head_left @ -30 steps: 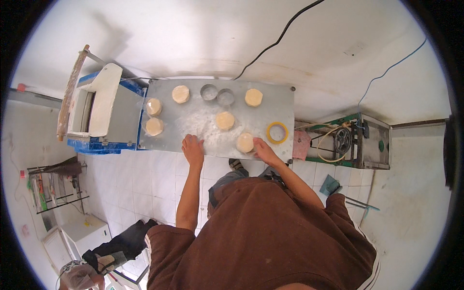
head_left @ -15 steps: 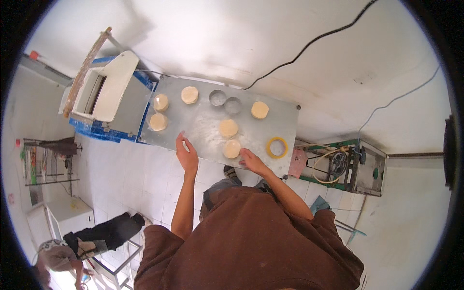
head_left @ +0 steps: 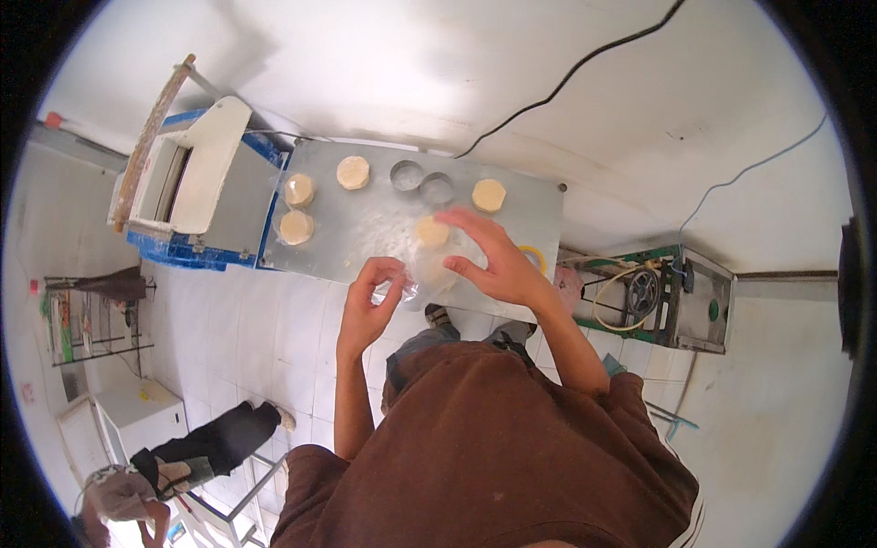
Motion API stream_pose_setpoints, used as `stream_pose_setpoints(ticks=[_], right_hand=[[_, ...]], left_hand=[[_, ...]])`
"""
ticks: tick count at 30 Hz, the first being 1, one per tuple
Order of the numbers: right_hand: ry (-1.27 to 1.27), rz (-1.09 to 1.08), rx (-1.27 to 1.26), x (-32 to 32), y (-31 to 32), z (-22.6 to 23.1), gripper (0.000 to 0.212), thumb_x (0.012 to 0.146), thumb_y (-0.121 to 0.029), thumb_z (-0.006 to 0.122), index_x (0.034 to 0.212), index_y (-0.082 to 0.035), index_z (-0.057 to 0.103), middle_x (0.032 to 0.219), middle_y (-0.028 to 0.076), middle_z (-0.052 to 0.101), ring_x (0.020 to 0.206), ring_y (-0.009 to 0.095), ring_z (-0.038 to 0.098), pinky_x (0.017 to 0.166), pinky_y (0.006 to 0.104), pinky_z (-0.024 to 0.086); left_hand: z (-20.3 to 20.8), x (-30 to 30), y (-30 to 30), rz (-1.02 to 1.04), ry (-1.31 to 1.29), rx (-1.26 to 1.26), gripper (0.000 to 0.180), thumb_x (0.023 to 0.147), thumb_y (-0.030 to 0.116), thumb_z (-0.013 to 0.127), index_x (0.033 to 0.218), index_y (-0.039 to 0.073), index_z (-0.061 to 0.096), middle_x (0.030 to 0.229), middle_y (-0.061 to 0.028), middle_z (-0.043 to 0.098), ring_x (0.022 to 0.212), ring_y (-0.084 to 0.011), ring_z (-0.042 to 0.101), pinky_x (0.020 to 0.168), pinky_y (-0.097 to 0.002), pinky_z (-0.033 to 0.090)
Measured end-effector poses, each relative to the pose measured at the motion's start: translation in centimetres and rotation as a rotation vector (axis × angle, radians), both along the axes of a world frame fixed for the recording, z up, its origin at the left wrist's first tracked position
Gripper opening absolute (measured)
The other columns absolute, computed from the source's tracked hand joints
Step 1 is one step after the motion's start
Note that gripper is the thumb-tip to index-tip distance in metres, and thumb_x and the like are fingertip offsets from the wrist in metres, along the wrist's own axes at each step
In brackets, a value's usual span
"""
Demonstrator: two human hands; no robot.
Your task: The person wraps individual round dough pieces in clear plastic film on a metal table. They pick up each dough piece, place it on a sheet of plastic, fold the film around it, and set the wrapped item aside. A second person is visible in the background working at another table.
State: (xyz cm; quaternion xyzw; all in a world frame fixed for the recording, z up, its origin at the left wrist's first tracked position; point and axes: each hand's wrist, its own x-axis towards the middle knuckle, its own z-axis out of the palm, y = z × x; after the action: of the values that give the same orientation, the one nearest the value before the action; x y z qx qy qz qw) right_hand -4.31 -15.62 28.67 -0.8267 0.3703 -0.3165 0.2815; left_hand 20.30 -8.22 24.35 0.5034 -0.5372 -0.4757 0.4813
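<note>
A thin clear plastic bag is pinched between the thumb and fingers of my left hand at the table's near edge. My right hand is open, thumb apart and fingers stretched toward a round stack of pale dough discs. Its fingertips look blurred beside that stack; whether they touch it I cannot tell. The plastic and glare blur the spot just nearer to me. Other pale stacks sit around: one at the far right, one at the far left and two at the left end, apparently in clear plastic.
Two metal ring cutters lie at the back of the floury metal table. A yellow tape roll is partly behind my right hand. A blue-and-white dough roller machine adjoins the left end; a green-framed machine stands right. Another person is lower left.
My left hand has moved right and closed on the clear plastic. My right hand has moved up, away from the nearest dough stack, to beside the middle one.
</note>
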Motion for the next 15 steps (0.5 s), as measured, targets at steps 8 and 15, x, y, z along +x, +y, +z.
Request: stream_pose_setpoints(ticks=[8, 15], right_hand=[[-0.282, -0.025, 0.659, -1.3, 1.1, -0.9, 0.032, 0.100, -0.011, 0.066, 0.129, 0.002, 0.060, 0.099, 0.011, 0.078, 0.095, 0.016, 0.073, 0.088, 0.0300, 0.055], [-0.324, -0.259, 0.550, -0.7, 2.4, -2.5, 0.026, 0.093, -0.014, 0.073, 0.114, -0.001, 0.065, 0.095, 0.012, 0.077, 0.092, 0.020, 0.075, 0.082, 0.0324, 0.056]], left_hand=[[0.7, -1.4, -2.6, 0.078, -0.242, -0.073, 0.023, 0.098, 0.004, 0.066, 0.119, -0.001, 0.061, 0.109, -0.0113, 0.068, 0.101, -0.0193, 0.067, 0.092, -0.0325, 0.051], [0.1, -5.8, -1.7, 0.159, -0.180, -0.036, 0.032, 0.094, 0.015, 0.076, 0.114, 0.003, 0.054, 0.102, -0.0052, 0.055, 0.091, -0.0149, 0.055, 0.086, -0.0301, 0.048]])
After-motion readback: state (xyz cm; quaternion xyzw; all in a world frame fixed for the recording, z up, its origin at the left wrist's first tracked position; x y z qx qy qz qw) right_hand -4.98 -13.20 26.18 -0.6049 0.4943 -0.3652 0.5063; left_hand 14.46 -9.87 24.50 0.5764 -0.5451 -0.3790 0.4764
